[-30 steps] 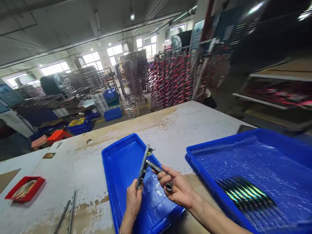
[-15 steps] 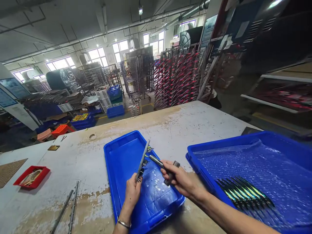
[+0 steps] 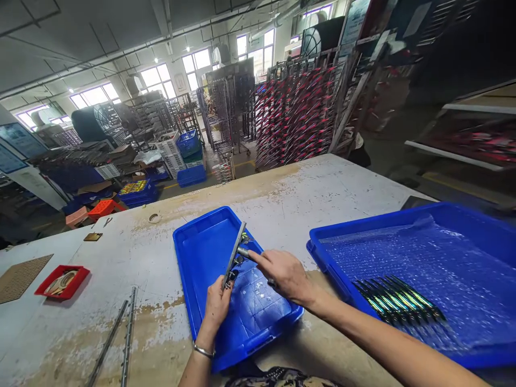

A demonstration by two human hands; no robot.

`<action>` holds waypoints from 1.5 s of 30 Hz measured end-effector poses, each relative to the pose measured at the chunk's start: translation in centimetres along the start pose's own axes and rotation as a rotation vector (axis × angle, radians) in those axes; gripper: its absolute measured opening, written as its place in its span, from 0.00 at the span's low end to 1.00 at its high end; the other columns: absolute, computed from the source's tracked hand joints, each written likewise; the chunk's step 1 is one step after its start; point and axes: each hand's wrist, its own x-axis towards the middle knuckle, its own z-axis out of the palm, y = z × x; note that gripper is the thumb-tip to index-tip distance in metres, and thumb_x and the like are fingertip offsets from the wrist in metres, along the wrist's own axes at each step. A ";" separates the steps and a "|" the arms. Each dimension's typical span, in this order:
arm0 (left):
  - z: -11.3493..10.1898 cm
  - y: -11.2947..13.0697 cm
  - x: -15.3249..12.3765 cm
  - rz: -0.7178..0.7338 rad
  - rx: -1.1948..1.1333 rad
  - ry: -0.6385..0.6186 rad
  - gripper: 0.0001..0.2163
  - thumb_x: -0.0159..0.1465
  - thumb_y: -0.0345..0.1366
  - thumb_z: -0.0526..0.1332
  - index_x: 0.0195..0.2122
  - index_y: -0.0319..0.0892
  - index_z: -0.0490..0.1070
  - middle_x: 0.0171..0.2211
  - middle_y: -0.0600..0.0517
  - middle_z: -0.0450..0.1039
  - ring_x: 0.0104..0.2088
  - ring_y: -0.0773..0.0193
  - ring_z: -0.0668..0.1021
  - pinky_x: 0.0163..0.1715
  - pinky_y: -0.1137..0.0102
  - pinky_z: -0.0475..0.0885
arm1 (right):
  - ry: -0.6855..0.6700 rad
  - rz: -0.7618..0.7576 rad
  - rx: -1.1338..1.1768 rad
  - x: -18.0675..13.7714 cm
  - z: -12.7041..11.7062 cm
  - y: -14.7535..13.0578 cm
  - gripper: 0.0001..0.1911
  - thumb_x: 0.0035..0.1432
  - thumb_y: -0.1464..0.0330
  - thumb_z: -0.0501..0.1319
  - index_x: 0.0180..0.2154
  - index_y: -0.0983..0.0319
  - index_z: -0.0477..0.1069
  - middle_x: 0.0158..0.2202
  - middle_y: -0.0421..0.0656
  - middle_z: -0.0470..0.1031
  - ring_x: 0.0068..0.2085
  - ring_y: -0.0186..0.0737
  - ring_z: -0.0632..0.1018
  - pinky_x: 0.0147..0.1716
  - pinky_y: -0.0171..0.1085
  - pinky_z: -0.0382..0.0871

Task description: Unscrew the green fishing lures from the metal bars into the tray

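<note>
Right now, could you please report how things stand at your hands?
Left fingers gripping the metal strip. Right fingers around the metal tool, tip by the strip, contact unclear. Small dark parts crowding the strip near the tip; blue tray beneath.

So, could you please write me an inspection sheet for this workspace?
Surface: white table, worn to brown in patches.
Job's things: metal strip bearing small dark parts, above the left blue tray; grey-shafted tool; right blue tray, lined with clear film, holding a row of dark shiny pieces.
Clutter: loose strips, red bin, ring and brown mat, all left of the left blue tray.
Grips: left grip closed on the metal strip; right grip closed round the tool, whose tip is at the strip; contact cannot be told.
Cables: nothing seen.
Surroundings: racks with red pieces, orange crate, bright windows.
</note>
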 end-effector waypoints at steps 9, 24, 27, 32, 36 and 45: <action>0.4 0.2 -0.4 -0.023 -0.098 0.150 0.16 0.69 0.49 0.55 0.30 0.42 0.65 0.22 0.58 0.61 0.24 0.67 0.64 0.26 0.72 0.59 | -0.159 0.973 1.134 -1.0 2.1 4.4 0.13 0.70 0.62 0.56 0.35 0.65 0.65 0.21 0.34 0.65 0.19 0.23 0.70 0.12 0.19 0.46; -0.1 1.4 -0.6 0.065 0.004 0.069 0.12 0.69 0.41 0.55 0.31 0.41 0.68 0.25 0.55 0.67 0.26 0.66 0.66 0.29 0.71 0.59 | -0.152 -0.141 -0.227 -2.5 1.6 4.3 0.19 0.57 0.62 0.69 0.50 0.58 0.76 0.32 0.43 0.74 0.34 0.38 0.74 0.30 0.33 0.69; 0.1 1.5 -0.6 0.030 -0.004 0.094 0.13 0.69 0.42 0.54 0.30 0.41 0.67 0.25 0.55 0.67 0.25 0.66 0.65 0.28 0.71 0.58 | -0.097 0.189 0.136 -2.6 1.7 4.5 0.15 0.60 0.59 0.66 0.46 0.61 0.74 0.27 0.39 0.70 0.26 0.33 0.71 0.21 0.29 0.63; 0.6 1.1 -1.0 0.021 -0.058 0.173 0.12 0.68 0.42 0.54 0.28 0.43 0.64 0.22 0.57 0.63 0.24 0.67 0.63 0.26 0.71 0.58 | -0.128 0.915 1.128 -2.6 2.8 4.5 0.10 0.67 0.65 0.62 0.42 0.65 0.66 0.22 0.32 0.64 0.20 0.24 0.70 0.12 0.20 0.46; 0.8 1.2 -1.3 0.042 -0.082 0.207 0.11 0.65 0.40 0.55 0.27 0.43 0.63 0.22 0.57 0.62 0.24 0.67 0.63 0.26 0.72 0.58 | -0.110 0.988 1.473 -3.0 3.7 4.1 0.13 0.69 0.68 0.60 0.51 0.66 0.63 0.24 0.32 0.67 0.21 0.24 0.73 0.16 0.19 0.59; 0.2 1.2 -1.0 0.074 -0.065 0.156 0.10 0.66 0.40 0.56 0.30 0.42 0.68 0.25 0.55 0.67 0.26 0.66 0.66 0.29 0.71 0.61 | -0.220 0.195 0.175 -2.9 2.9 3.5 0.15 0.66 0.62 0.58 0.47 0.66 0.74 0.28 0.39 0.71 0.24 0.31 0.71 0.15 0.27 0.58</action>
